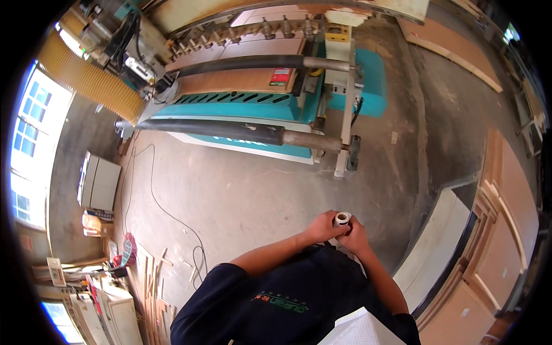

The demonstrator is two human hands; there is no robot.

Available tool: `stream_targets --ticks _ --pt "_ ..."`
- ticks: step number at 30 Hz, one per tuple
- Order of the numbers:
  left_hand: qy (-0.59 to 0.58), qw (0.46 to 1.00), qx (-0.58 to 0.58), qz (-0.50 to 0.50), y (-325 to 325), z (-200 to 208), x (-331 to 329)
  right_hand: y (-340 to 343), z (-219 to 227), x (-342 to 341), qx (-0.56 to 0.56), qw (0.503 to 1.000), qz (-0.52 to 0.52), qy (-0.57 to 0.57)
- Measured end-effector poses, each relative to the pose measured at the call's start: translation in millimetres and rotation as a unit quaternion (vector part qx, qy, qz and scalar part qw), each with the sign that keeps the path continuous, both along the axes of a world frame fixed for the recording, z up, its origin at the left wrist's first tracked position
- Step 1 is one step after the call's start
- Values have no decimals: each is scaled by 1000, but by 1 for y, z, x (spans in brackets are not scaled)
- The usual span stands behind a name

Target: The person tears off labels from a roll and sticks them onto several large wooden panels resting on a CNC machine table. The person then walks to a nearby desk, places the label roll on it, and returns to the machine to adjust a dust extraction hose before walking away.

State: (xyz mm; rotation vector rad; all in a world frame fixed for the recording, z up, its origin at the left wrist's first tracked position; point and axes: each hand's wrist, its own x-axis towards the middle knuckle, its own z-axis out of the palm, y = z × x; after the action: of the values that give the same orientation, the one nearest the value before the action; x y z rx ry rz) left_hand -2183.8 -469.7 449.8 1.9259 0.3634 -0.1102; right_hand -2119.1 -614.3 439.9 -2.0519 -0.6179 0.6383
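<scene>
In front of my chest, both hands close around a small white roll (342, 218) with a brown core hole, which looks like a roll of labels or tape. My left hand (322, 227) grips it from the left. On its other side, my right hand (355, 236) has its fingers wrapped against the roll, and the two hands nearly touch. A white strip hangs just below the hands, partly hidden by them.
Ahead stands a teal cutting machine (236, 106) with dark rollers (213, 130) and a wooden board (233, 82) on its bed. Stacked brown panels (489, 253) lean at the right. A cable (172, 213) and wood strips (152, 276) lie on the floor at left.
</scene>
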Motion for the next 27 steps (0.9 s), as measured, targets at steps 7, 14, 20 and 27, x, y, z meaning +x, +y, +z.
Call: stream_targets --ticks 7,14,20,27 --pt "90 933 -241 251 53 -80 -7 -5 -18 -4 53 990 -7 133" --pt "87 935 -16 344 159 -188 21 -115 -63 -32 -148 987 -21 62" --pt "-126 904 175 370 255 -249 148 -160 -49 -60 -151 941 -230 198" --pt "-181 857 199 440 279 -217 214 -168 -47 -67 -199 918 -240 246"
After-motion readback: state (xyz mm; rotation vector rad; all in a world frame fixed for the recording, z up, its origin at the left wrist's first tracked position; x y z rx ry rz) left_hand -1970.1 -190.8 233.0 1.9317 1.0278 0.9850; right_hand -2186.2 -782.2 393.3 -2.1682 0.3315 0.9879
